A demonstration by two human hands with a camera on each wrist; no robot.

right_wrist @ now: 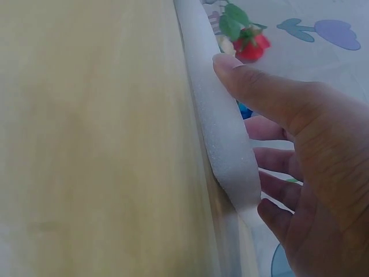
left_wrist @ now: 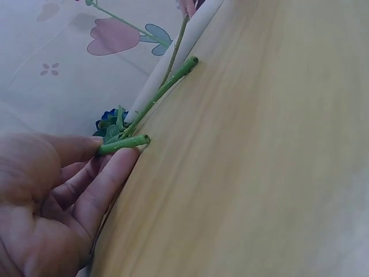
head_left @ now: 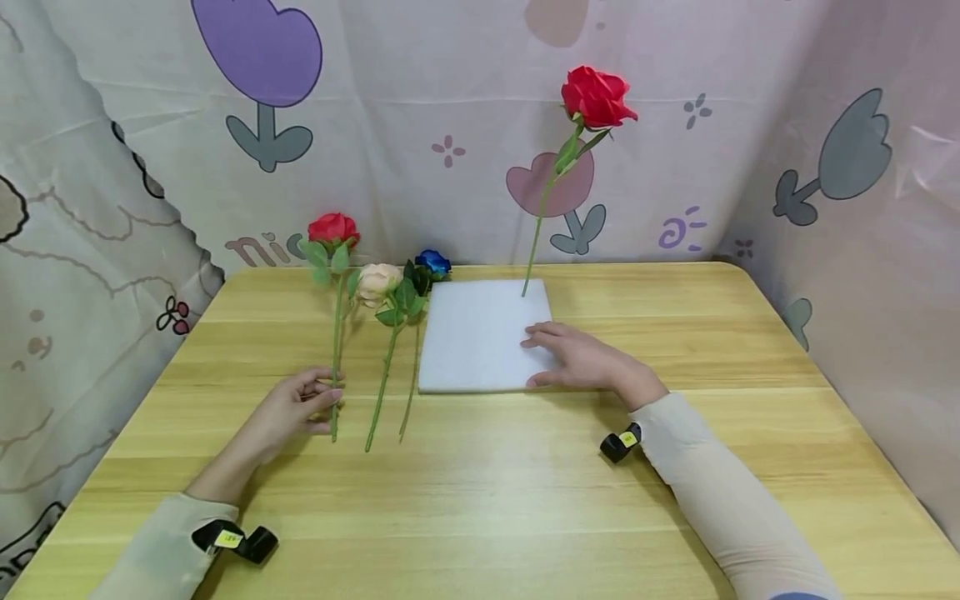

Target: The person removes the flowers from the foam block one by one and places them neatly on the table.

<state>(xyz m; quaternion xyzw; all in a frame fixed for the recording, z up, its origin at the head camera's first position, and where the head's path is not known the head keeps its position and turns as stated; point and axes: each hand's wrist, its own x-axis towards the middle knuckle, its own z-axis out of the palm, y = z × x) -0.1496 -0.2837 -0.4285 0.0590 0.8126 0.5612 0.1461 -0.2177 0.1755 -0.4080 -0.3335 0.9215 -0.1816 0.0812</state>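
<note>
On the left, my left hand (head_left: 288, 412) pinches the lower stem of a red rose (head_left: 333, 229) between thumb and fingers. Its cut green stem end (left_wrist: 138, 140) pokes out past the fingertips in the left wrist view. A cream rose (head_left: 378, 285) and a blue rose (head_left: 432, 262) lie to the right of it, stems pointing toward me. My right hand (head_left: 577, 354) rests with spread fingers over the right edge of a white foam board (head_left: 480, 333). Another red rose (head_left: 598, 98) stands in the board's far right part, leaning right.
Everything is on a wooden table (head_left: 480, 500). A printed curtain (head_left: 405, 100) hangs right behind its far edge and along both sides. Black wrist cameras (head_left: 620, 442) are strapped at both sleeves.
</note>
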